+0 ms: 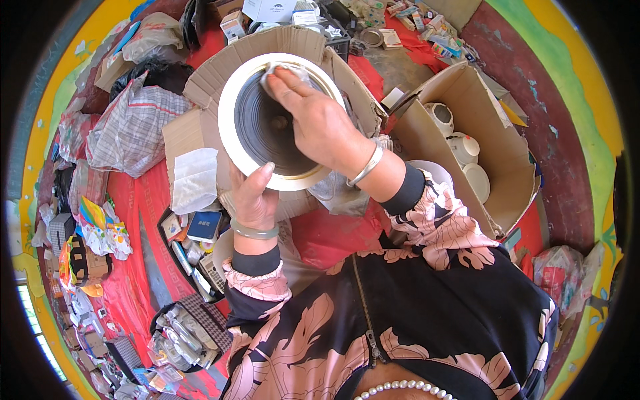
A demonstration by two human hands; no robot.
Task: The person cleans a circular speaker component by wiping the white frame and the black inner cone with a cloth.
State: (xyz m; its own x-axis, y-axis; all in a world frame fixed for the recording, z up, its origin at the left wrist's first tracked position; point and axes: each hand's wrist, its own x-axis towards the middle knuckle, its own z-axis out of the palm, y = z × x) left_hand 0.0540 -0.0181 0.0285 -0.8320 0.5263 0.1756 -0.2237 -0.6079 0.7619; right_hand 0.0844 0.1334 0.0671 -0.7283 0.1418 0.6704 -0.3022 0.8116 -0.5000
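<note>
A round lamp-like housing [228, 123] with a cream-white rim and a dark, ribbed inside is held up over an opened cardboard box, its mouth toward me. My left hand [255, 203] grips its lower rim, thumb on the front and the other fingers mostly hidden behind. With fingers pressed together, my right hand [319, 123] holds a white wipe [300, 72] against the upper inner edge of the rim. Below the housing lies clear plastic wrapping [337, 192]. A white sheet of tissue [195, 178] rests on the left flap of the cardboard box [220, 80].
At the right, a second cardboard box [513, 150] holds several white round housings [465, 148]. A checked plastic bag [137, 127] stands at the left. Nearer me are a bin of small items [200, 247] and a patterned basket [210, 327]. Red sheeting [133, 247] covers part of the floor.
</note>
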